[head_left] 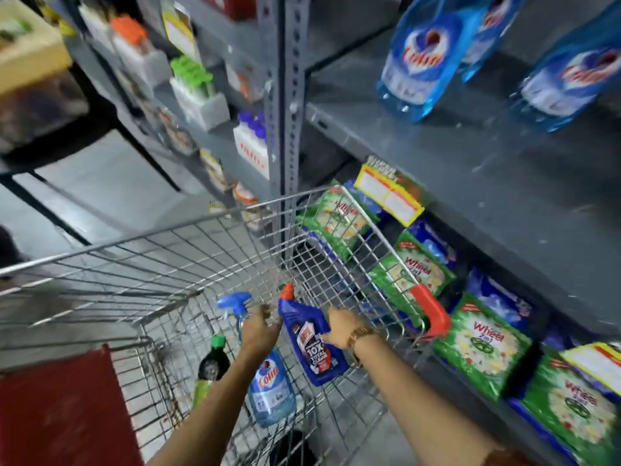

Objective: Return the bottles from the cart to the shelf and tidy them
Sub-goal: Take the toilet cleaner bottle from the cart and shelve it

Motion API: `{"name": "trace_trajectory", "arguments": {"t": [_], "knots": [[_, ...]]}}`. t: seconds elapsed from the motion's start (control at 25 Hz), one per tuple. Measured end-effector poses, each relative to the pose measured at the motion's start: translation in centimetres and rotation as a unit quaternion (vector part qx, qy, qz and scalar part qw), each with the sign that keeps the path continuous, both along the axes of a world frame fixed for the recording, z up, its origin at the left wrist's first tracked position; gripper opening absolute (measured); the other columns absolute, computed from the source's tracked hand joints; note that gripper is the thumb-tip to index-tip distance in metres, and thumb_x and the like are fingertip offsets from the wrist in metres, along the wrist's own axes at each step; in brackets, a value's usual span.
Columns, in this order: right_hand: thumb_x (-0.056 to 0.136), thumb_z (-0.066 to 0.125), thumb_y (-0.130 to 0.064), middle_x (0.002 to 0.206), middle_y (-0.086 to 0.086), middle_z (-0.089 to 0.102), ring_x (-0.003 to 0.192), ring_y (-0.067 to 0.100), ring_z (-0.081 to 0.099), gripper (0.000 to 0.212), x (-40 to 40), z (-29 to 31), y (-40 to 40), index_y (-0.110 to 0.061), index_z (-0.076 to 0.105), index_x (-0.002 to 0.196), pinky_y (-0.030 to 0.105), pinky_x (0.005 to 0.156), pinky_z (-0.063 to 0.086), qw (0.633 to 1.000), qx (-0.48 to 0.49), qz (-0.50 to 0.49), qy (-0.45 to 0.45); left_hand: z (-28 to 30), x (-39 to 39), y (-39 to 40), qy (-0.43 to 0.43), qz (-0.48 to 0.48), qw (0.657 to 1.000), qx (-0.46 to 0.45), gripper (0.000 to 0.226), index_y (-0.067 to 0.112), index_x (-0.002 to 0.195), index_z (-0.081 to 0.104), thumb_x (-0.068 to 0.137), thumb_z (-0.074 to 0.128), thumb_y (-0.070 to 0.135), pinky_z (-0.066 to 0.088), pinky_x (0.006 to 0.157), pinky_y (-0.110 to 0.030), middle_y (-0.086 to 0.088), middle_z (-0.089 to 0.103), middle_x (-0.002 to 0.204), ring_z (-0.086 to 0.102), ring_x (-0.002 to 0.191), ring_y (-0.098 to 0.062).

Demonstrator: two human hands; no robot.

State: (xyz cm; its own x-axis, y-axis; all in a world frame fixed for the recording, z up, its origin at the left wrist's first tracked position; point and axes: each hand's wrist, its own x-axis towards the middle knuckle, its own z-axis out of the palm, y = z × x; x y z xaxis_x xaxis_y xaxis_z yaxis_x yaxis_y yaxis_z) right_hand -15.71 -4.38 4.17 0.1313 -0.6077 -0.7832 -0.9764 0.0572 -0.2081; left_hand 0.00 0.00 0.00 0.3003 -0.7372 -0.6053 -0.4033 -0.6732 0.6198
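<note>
Both arms reach down into a wire shopping cart point(168, 230). My right hand point(339, 327) grips a dark blue bottle with a red cap point(312, 344), lifted and tilted inside the cart. My left hand point(258, 327) is closed around the neck of a pale blue Colin spray bottle point(270, 388), just under its blue trigger head. A dark bottle with a green cap point(211, 361) lies deeper in the cart. On the grey shelf point(453, 156) at upper right stand three blue Colin refill pouches point(420, 58).
Green Wheel detergent packs point(484, 344) fill the lower shelf beside the cart's right wall. A grey upright post point(289, 95) divides the shelving; small boxed bottles line the left bay. The cart's red handle grip point(431, 309) and red seat flap point(60, 405) are near me.
</note>
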Motion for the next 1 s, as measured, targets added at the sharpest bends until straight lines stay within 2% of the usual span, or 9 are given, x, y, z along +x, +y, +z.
{"name": "trace_trajectory", "arguments": {"t": [0.08,0.16,0.28,0.36,0.44,0.52,0.72,0.88,1.0], "knots": [[0.084,0.065,-0.021,0.139,0.018,0.046,0.126,0.033,0.047,0.066,0.7,-2.8,-0.6,-0.008,0.030,0.137,0.045,0.105,0.042,0.997,0.056,-0.020,0.053,-2.5,-0.3,-1.3,0.020,0.053,0.998,0.042,0.042,-0.004,0.120,0.051,0.086,0.059,0.018,0.044,0.092,-0.036,-0.025,0.061,0.120,0.058,0.110,-0.034],[0.085,0.063,-0.023,0.145,0.016,0.041,0.130,0.033,0.043,0.066,0.4,-4.9,-1.0,-0.006,0.030,0.139,0.043,0.107,0.040,0.989,0.109,-0.028,0.092,-4.5,-0.8,-2.5,0.050,0.071,0.993,0.082,0.028,-0.004,0.099,0.060,0.086,0.060,0.020,0.046,0.082,-0.039,-0.031,0.062,0.100,0.061,0.093,-0.034],[0.088,0.059,-0.024,0.148,0.015,0.037,0.133,0.032,0.039,0.064,0.3,-7.8,-1.3,-0.003,0.028,0.140,0.040,0.107,0.037,0.981,0.155,-0.049,0.101,-7.1,-1.8,-3.3,0.118,0.121,0.978,0.126,0.024,0.003,0.072,0.059,0.083,0.064,0.024,0.044,0.065,-0.030,-0.019,0.054,0.081,0.051,0.076,-0.023],[0.090,0.055,-0.028,0.148,0.016,0.037,0.133,0.032,0.040,0.062,0.4,-9.0,-1.4,-0.004,0.029,0.140,0.041,0.109,0.035,0.979,0.164,-0.026,0.121,-8.3,-2.5,-3.5,0.155,0.165,0.964,0.141,0.029,-0.003,0.084,0.063,0.081,0.067,0.026,0.047,0.060,-0.026,-0.017,0.056,0.084,0.052,0.078,-0.022],[0.090,0.057,-0.025,0.142,0.018,0.044,0.129,0.033,0.045,0.055,0.6,-10.1,-1.6,-0.002,0.038,0.136,0.040,0.105,0.038,0.984,0.140,-0.008,0.113,-9.3,-2.9,-3.5,0.183,0.192,0.952,0.150,0.042,-0.007,0.103,0.062,0.080,0.067,0.028,0.051,0.074,-0.033,-0.018,0.060,0.092,0.055,0.084,-0.022],[0.089,0.059,-0.025,0.140,0.019,0.046,0.127,0.033,0.046,0.054,0.4,-10.6,-1.6,-0.001,0.040,0.134,0.040,0.104,0.039,0.985,0.130,-0.002,0.112,-9.7,-3.1,-3.4,0.191,0.195,0.949,0.156,0.046,-0.007,0.107,0.060,0.081,0.067,0.030,0.050,0.080,-0.039,-0.020,0.061,0.096,0.056,0.086,-0.023],[0.079,0.068,-0.038,0.145,0.019,0.040,0.131,0.034,0.042,0.080,0.5,-10.9,-1.8,0.000,0.030,0.138,0.043,0.109,0.036,0.981,0.165,-0.011,0.102,-9.2,-2.9,-3.6,0.194,0.207,0.945,0.162,0.043,-0.005,0.107,0.059,0.082,0.065,0.029,0.052,0.088,-0.045,-0.025,0.063,0.110,0.061,0.095,-0.032],[0.077,0.069,-0.042,0.142,0.018,0.045,0.127,0.033,0.046,0.078,0.6,-9.2,-2.1,0.000,0.037,0.134,0.043,0.107,0.039,0.985,0.151,0.009,0.083,-7.1,-2.2,-3.8,0.222,0.228,0.935,0.157,0.042,-0.004,0.103,0.059,0.080,0.068,0.030,0.052,0.065,-0.035,-0.017,0.058,0.093,0.058,0.070,-0.026],[0.076,0.070,-0.042,0.136,0.017,0.052,0.122,0.033,0.051,0.074,1.0,-6.5,-2.2,-0.003,0.040,0.132,0.044,0.104,0.042,0.991,0.120,0.006,0.054,-4.2,-1.2,-3.9,0.232,0.229,0.937,0.124,0.046,-0.003,0.101,0.057,0.076,0.071,0.033,0.051,0.059,-0.032,-0.015,0.059,0.094,0.058,0.073,-0.025]]}}
